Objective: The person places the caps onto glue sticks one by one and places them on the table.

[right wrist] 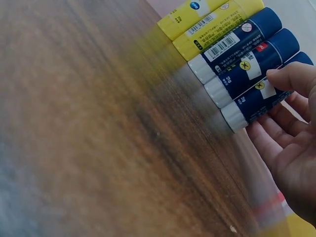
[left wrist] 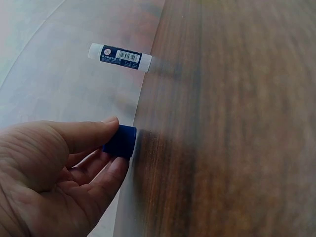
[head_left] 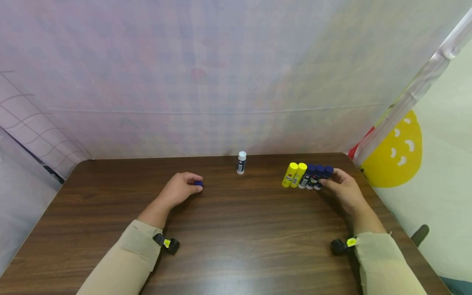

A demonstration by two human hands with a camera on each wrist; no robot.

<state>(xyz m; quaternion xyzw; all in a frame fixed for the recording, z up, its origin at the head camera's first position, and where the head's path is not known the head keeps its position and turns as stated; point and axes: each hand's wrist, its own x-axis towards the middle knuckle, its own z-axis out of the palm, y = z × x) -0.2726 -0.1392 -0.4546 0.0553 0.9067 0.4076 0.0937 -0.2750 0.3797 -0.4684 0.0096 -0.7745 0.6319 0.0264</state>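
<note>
My left hand [head_left: 178,189] pinches a small blue cap [left wrist: 121,141] between thumb and fingers, at or just over the table. To its right, near the back edge, an uncapped glue stick [head_left: 241,163] with a white top and a dark label stands upright. At the right, two yellow glue sticks [head_left: 290,175] and three navy glue sticks [right wrist: 242,66] stand side by side in a row. My right hand [head_left: 344,190] grips the rightmost navy glue stick [right wrist: 256,101], thumb on the near side and fingers behind and beneath in the wrist view.
The dark wooden table [head_left: 228,229] ends at the back against a pale patterned curtain [head_left: 221,82]. Another curtain with a yellow print [head_left: 398,159] hangs beyond the right edge. Each wrist wears a small black camera [head_left: 172,245].
</note>
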